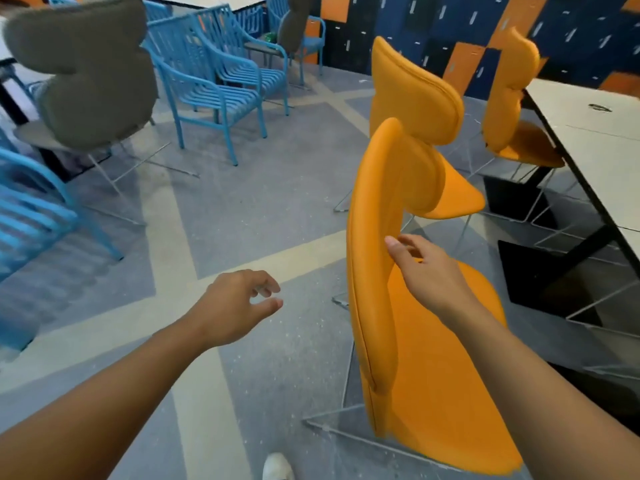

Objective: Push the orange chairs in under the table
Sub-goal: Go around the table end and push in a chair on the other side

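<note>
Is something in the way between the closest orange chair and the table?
No loose thing shows on the floor between the nearest orange chair and the table. Only the table's own black leg slants down there, so the chair probably has to slide in beside it.

Looks like a shared canteen or break room: long white tables [595, 157] lined with orange chairs [374, 271], blue slatted armchairs [214, 95] grouped behind, and blue, orange and black lockers [460, 36] along the back wall.
</note>
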